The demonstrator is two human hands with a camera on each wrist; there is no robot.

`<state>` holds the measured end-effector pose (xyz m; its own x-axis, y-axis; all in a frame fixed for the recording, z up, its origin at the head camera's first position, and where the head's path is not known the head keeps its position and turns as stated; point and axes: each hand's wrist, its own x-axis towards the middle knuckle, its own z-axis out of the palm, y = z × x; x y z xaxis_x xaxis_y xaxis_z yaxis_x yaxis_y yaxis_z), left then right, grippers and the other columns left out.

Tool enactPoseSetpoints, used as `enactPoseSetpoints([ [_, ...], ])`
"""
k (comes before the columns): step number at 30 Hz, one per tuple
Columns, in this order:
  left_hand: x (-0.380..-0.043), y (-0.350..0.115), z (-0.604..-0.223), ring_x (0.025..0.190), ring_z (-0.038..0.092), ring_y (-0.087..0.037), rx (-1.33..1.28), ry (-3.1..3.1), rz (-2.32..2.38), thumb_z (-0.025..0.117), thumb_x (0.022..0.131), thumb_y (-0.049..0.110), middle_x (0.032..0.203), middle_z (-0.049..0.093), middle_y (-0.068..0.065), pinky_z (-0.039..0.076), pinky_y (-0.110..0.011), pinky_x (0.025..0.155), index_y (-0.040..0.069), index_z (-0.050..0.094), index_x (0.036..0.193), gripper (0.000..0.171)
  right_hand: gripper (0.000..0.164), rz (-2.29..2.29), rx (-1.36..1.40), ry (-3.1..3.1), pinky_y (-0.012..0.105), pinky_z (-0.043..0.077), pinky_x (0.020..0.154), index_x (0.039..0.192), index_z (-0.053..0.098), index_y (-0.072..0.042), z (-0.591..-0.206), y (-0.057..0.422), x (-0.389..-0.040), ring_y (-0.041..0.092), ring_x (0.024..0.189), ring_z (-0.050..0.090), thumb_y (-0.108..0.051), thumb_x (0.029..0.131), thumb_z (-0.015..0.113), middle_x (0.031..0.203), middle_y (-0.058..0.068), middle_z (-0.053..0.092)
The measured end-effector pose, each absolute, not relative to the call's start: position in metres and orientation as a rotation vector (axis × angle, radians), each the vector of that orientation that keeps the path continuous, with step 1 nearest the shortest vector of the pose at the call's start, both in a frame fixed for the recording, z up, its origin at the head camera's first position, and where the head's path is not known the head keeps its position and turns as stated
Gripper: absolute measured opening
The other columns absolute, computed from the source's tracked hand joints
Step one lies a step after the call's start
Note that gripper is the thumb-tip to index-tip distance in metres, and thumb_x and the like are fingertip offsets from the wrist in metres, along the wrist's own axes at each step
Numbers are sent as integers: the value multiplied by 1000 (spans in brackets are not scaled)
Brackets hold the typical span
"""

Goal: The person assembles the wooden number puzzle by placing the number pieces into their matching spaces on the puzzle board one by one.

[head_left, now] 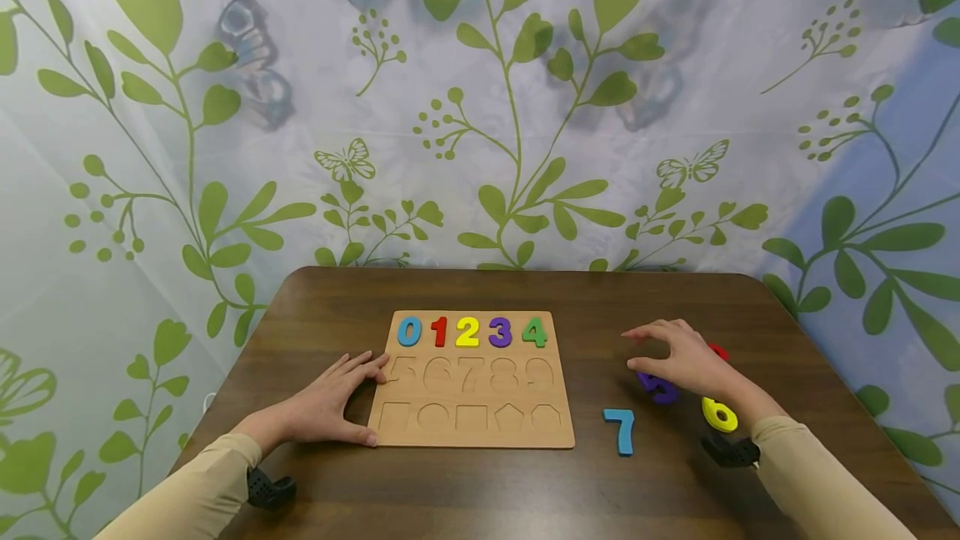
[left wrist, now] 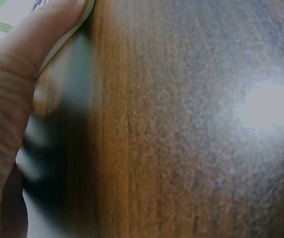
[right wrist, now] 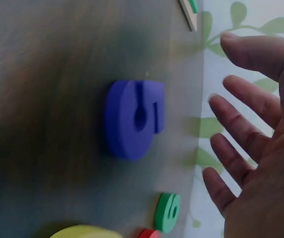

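Observation:
A wooden number board (head_left: pixel 480 437) lies on the table, its top row filled by the coloured numbers 0 to 4. My left hand (head_left: pixel 322 407) rests at the board's left edge, thumb and fingers spread and touching it. Over on the right, my right hand (head_left: pixel 686 361) hovers with relaxed, spread fingers and nothing between them. Beneath it lies a purple number 5 (right wrist: pixel 132 119), partly covered in the head view. A blue 7 (head_left: pixel 620 430) is nearer the front, and a yellow 6 or 9 (head_left: pixel 720 414) lies below the right wrist.
A red piece (head_left: pixel 718 352) peeks out behind the right hand. In the right wrist view a small green number (right wrist: pixel 168 213) lies beyond the purple one. The board's lower two rows show bare number and shape recesses. A patterned cloth (head_left: pixel 480 148) hangs behind the table (head_left: pixel 480 494).

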<state>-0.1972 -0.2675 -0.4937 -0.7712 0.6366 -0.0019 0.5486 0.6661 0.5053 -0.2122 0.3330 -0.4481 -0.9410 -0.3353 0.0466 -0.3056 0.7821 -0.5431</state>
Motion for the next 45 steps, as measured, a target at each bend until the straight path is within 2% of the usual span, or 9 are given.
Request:
enactPoseSetpoints([
  [4,-197,-268,-494,152,20,-41,970,2705,726,78,76,70,166,30,-8,8,-66,119,21,52,129,77,57,-875,-536,2901,63,43,94,138,63,-16,-453,342,-204,33,122,44,-47,91,76,130,8,63],
  [10,-198,-268,-494,153,20,-41,968,2705,728,78,76,70,166,30,-8,8,-66,119,22,51,129,77,59,-881,-542,2896,63,41,94,138,63,-13,-456,351,-195,38,124,43,-42,90,79,133,13,61],
  [17,-198,-268,-494,153,19,-40,961,2706,719,78,76,71,166,30,-8,8,-66,120,23,51,130,77,64,-844,-521,2882,50,44,87,140,62,-14,-456,358,-189,32,118,43,-43,87,82,137,15,59],
  [27,-198,-268,-495,153,19,-40,964,2698,738,78,76,70,166,29,-8,7,-66,120,22,51,130,77,69,-838,-511,2854,57,44,89,141,61,-15,-456,366,-187,38,124,41,-45,83,84,136,16,58],
  [30,-198,-268,-495,153,19,-40,965,2699,739,78,76,70,166,29,-7,7,-66,120,22,51,130,77,69,-867,-520,2820,59,46,91,142,60,-13,-456,368,-187,41,125,44,-43,84,84,137,17,56],
  [38,-198,-267,-495,153,19,-40,966,2700,733,78,77,70,166,29,-7,7,-66,119,22,51,132,77,71,-934,-545,2716,52,51,89,145,55,-8,-457,373,-189,42,124,51,-35,86,84,136,19,53],
  [45,-197,-268,-495,153,19,-41,974,2702,745,79,77,68,166,29,-8,7,-67,119,22,52,131,77,71,-948,-534,2680,54,50,92,146,54,-8,-458,373,-191,43,126,49,-32,86,83,137,20,52],
])
